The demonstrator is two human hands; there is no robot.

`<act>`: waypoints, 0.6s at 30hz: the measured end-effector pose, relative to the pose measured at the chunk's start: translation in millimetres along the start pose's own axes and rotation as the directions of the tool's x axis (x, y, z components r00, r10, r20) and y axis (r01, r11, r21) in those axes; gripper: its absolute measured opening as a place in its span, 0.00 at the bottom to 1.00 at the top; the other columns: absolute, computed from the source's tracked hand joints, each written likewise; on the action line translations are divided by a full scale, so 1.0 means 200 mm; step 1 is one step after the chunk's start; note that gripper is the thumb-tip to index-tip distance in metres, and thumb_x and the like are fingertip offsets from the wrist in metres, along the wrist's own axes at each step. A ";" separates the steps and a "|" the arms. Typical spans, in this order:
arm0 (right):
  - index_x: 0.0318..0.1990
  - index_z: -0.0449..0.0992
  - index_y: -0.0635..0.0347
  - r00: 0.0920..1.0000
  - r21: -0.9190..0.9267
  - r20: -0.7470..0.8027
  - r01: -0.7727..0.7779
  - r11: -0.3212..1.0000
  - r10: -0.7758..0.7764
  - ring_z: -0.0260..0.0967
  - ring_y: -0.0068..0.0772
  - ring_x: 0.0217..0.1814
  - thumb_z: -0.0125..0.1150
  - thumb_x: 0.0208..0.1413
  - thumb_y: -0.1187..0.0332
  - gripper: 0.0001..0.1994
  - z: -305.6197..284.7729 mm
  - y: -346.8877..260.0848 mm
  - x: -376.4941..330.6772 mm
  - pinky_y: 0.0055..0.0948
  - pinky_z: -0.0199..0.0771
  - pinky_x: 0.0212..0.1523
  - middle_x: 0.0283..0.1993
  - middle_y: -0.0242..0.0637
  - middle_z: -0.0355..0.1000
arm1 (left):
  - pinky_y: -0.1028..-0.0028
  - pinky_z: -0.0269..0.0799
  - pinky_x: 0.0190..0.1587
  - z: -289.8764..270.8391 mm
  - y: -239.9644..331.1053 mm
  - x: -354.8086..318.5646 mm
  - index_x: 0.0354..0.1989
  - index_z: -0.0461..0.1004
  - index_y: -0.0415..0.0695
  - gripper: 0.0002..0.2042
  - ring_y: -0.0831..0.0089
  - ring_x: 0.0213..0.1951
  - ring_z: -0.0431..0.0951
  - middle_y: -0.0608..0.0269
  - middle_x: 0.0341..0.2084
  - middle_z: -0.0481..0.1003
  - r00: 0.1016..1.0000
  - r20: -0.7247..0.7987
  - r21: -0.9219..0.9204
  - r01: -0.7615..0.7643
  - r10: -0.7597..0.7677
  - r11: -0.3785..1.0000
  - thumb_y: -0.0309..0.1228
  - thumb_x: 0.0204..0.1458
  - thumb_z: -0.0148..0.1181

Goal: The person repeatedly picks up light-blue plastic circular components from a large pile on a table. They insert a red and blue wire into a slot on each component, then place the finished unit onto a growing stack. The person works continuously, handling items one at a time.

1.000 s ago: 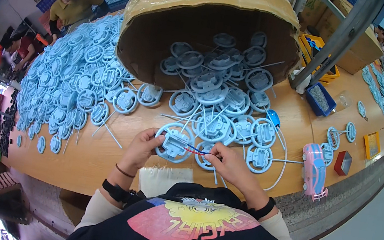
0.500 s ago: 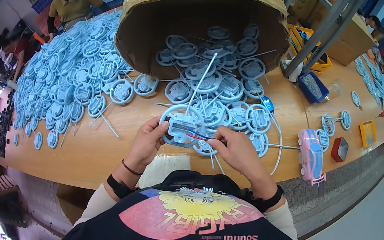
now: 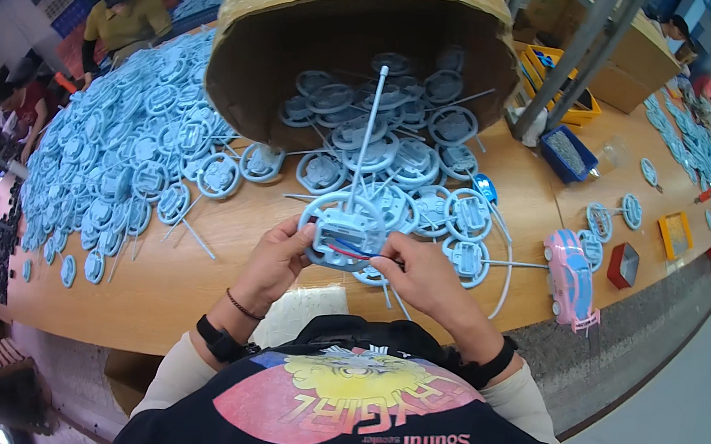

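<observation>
A light-blue toy steering wheel [image 3: 322, 237] is held upright over the near edge of the table, its recessed back facing me and a long thin rod [image 3: 371, 131] rising from it. My left hand [image 3: 274, 254] grips the wheel's left rim, thumb on the front. My right hand [image 3: 421, 274] pinches red and blue wires [image 3: 352, 252] at the wheel's right side; they run across its middle recess. Just behind lie several more light-blue wheels [image 3: 391, 204], some with rods. The fingertips of my right hand partly cover the wires' ends.
An overturned cardboard drum [image 3: 371, 6] spills wheels toward me. A large heap of wheels [image 3: 127, 139] covers the left. To the right are a pink-and-blue toy car [image 3: 571, 279], a blue bin [image 3: 568, 155], a red box [image 3: 623, 265] and a yellow tray [image 3: 676, 236]. A co-worker [image 3: 127, 19] sits far left.
My right hand has come slightly closer to the wheel, and a shorter length of wire shows between them. My left hand keeps its grip. The whole view has shifted a little.
</observation>
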State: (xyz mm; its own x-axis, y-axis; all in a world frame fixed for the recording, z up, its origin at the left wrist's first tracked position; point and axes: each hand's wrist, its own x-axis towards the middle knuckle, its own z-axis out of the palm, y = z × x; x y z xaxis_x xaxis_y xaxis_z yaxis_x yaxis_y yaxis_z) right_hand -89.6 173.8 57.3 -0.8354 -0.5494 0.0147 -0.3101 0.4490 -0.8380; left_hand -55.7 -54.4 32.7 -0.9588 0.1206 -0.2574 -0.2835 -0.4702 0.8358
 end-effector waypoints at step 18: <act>0.29 0.68 0.61 0.997 0.066 0.027 0.066 0.996 -0.068 0.67 0.39 0.24 0.57 0.49 0.62 0.11 0.10 0.08 0.06 0.33 0.63 0.25 0.23 0.41 0.69 | 0.64 0.59 0.57 -0.06 -0.09 0.01 0.56 0.57 0.39 0.22 0.66 0.53 0.64 0.57 0.53 0.63 0.987 0.163 -0.217 0.036 0.000 0.976 0.42 0.59 0.39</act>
State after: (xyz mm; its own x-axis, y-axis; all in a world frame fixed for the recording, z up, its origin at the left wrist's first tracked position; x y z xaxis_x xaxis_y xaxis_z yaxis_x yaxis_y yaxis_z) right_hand -95.4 161.0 32.8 -0.8002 -0.5971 0.0568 -0.3339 0.3648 -0.8692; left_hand -52.0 -56.7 11.9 -0.9493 0.2614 -0.1747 -0.3063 -0.6439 0.7011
